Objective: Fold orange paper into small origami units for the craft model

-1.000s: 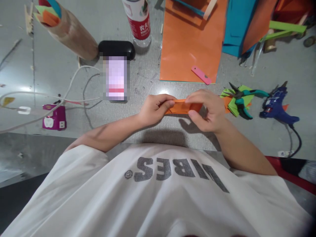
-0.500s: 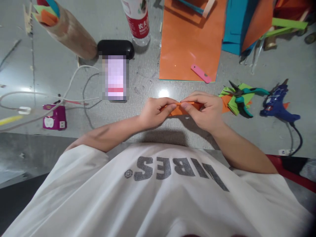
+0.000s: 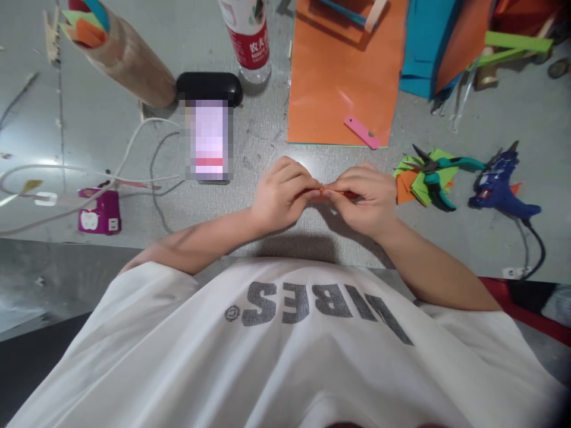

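Between my two hands, above the table near its front edge, is a piece of orange paper (image 3: 318,197), mostly covered by my fingers. My left hand (image 3: 285,193) pinches its left part between thumb and fingertips. From the other side my right hand (image 3: 363,196) grips it the same way, and the two thumbs nearly touch. Only a narrow strip of the paper shows. To the right of my right hand lie green and orange paper pieces (image 3: 405,187), with teal-handled pliers (image 3: 432,169) on top of them.
A blue glue gun (image 3: 499,187) lies at the right. Large orange sheets (image 3: 345,83) with a pink knife (image 3: 362,132) are behind my hands. A bottle (image 3: 250,44), a phone (image 3: 209,139), a cardboard tube (image 3: 134,59), white cables (image 3: 129,148) and a purple plug adapter (image 3: 99,211) stand or lie leftward.
The orange paper now shows as a thinner strip between my hands. My left hand's fingers have risen and curled over it; my right hand stays nearly in place.
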Tool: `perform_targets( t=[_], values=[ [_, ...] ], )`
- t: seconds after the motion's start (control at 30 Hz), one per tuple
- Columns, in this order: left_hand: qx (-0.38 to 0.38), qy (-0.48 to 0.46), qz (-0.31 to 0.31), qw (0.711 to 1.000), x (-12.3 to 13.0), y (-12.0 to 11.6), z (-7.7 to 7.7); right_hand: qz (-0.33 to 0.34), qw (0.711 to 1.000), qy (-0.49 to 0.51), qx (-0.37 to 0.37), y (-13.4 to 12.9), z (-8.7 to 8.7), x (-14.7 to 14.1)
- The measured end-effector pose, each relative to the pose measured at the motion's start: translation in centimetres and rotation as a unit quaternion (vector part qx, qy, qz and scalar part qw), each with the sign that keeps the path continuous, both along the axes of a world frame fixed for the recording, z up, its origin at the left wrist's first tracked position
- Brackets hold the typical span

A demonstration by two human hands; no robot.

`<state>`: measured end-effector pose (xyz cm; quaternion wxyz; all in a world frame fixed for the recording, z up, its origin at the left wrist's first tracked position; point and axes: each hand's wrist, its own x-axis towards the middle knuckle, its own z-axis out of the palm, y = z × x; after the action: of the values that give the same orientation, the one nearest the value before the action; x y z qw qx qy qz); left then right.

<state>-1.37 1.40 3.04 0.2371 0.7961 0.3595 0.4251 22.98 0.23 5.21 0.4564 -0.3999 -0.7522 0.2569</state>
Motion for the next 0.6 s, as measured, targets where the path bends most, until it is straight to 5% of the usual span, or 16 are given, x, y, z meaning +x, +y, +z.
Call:
perform_targets(
  t=[0.2, 0.6],
  values=[
    [0.079, 0.026, 0.03, 0.996, -0.1, -0.5, 0.1, -0.01, 1.0, 0.014, -0.018, -0.3, 0.6, -0.4],
    [0.064, -0.001, 0.034, 0.997, -0.7, 0.6, -1.0, -0.051, 0.998, 0.014, 0.014, 0.4, 0.7, 0.5]
  ],
)
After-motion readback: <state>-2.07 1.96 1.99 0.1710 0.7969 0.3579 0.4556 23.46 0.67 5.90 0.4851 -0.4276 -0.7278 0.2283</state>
